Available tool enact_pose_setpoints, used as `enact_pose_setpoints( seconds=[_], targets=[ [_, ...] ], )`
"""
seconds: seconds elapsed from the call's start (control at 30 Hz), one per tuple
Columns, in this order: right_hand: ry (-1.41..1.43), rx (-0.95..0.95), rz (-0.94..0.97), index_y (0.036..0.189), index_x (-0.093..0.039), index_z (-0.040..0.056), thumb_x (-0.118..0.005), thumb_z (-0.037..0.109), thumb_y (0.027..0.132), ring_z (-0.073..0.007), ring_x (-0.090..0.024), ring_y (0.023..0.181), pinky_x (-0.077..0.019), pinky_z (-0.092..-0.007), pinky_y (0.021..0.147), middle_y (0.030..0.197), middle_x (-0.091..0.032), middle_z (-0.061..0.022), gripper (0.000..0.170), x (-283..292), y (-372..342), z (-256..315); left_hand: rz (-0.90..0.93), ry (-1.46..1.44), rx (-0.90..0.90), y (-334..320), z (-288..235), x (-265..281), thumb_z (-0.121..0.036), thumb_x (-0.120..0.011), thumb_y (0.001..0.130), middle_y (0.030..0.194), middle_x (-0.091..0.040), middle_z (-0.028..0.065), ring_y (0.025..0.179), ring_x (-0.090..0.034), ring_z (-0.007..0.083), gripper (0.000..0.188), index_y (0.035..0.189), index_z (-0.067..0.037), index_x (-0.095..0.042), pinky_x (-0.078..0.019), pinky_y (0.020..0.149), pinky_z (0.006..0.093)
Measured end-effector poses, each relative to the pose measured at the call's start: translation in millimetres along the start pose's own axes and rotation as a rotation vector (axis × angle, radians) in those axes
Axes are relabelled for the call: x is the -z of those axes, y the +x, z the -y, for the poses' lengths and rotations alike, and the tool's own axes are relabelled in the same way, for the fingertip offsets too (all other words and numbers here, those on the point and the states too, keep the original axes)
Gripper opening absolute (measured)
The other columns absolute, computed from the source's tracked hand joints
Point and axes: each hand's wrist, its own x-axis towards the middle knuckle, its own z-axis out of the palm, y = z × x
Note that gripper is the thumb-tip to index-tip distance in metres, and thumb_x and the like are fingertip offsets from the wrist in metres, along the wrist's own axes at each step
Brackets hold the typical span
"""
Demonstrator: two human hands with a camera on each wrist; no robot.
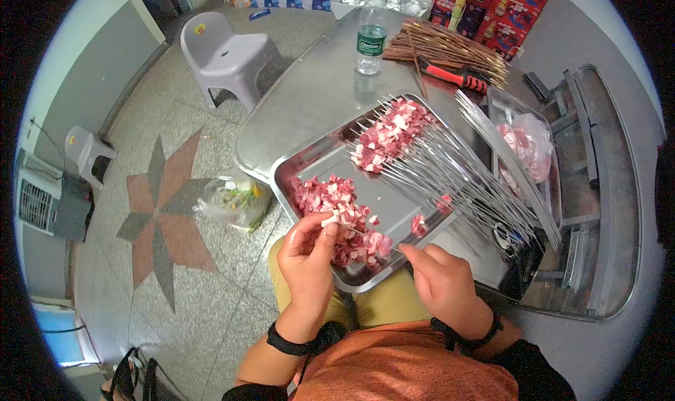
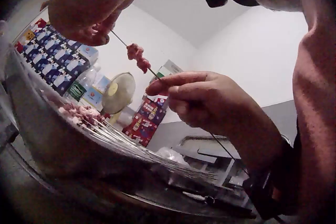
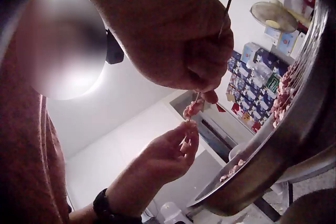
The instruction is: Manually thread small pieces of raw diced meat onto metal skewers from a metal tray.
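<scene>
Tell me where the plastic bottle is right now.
In the head view, the plastic bottle stands upright on the metal table, just left of the bundle of brown sticks and beyond the meat tray.

Raw meat (image 1: pixel 395 128), skewers (image 1: pixel 460 179), stacked cartons (image 1: pixel 517 10) — this is a food-preparation room.

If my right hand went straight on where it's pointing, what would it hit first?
Your right hand would probably meet the meat threaded on the skewer first, with your left hand beyond it; exact depth is hard to judge.
</scene>
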Motion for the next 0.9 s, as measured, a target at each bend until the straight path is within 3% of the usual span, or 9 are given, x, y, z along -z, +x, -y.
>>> enact_pose_setpoints(
  seconds=[0.2,0.27,0.37,0.6,0.73,0.9],
  targets=[
    [0.011,0.033,-0.025,0.109,-0.054,0.0116,-0.055,0.005,0.074,-0.0308,-0.054,0.056,-0.0468,-0.0409,0.051,0.072,-0.048,-0.0096,0.036,0,-1,2,-0.005,0.072,-0.031,1,3,0,-0.004,-0.06,0.082,0.087,-0.062,0.0071,0.077,-0.06,0.0144,0.012,0.093,0.001,-0.06,-0.0498,0.069,0.0263],
    [0.053,0.028,-0.067,0.103,-0.058,0.0044,-0.051,-0.006,0.069,-0.0312,-0.051,0.054,-0.0415,-0.0374,0.049,0.066,-0.046,-0.0136,0.036,1,2,6,-0.002,0.093,-0.042,-2,-3,-2,-0.002,-0.06,0.082,0.086,-0.062,0.006,0.076,-0.059,0.0127,0.011,0.092,0.001,-0.061,-0.0486,0.069,0.0242],
    [0.003,0.039,-0.038,0.11,-0.053,0.0113,-0.056,0.004,0.073,-0.0314,-0.054,0.056,-0.0465,-0.0406,0.051,0.072,-0.048,-0.0099,0.038,-1,0,2,-0.009,0.086,-0.067,-3,-3,-3,0.0,-0.06,0.082,0.085,-0.061,0.0052,0.074,-0.059,0.011,0.01,0.092,0.002,-0.061,-0.0472,0.069,0.0221],
    [-0.002,0.029,-0.02,0.111,-0.053,0.0102,-0.056,0.003,0.073,-0.0304,-0.055,0.057,-0.0467,-0.0399,0.05,0.072,-0.048,-0.0095,0.039,3,-1,8,-0.061,0.201,-0.234,-4,10,2,0.001,-0.061,0.081,0.084,-0.061,0.0061,0.075,-0.058,0.0112,0.007,0.088,0.002,-0.06,-0.0469,0.068,0.022],
    [-0.058,0.059,-0.029,0.111,-0.052,0.0086,-0.056,0.003,0.072,-0.0288,-0.054,0.056,-0.0461,-0.0391,0.049,0.071,-0.046,-0.0088,0.039,4,-1,10,-0.075,0.093,-0.205,-4,8,-2,0.002,-0.062,0.079,0.084,-0.061,0.0055,0.075,-0.057,0.0107,0.007,0.085,0.001,-0.059,-0.0456,0.066,0.0219],
    [-0.068,0.074,-0.046,0.109,-0.053,0.0084,-0.055,0.003,0.071,-0.0282,-0.053,0.055,-0.0454,-0.0386,0.048,0.07,-0.046,-0.0084,0.038,2,-2,4,-0.053,0.381,-0.399,2,10,1,0.004,-0.064,0.074,0.078,-0.061,0.0077,0.071,-0.056,0.0128,0.006,0.079,0.002,-0.06,-0.0447,0.063,0.023]
  ],
)
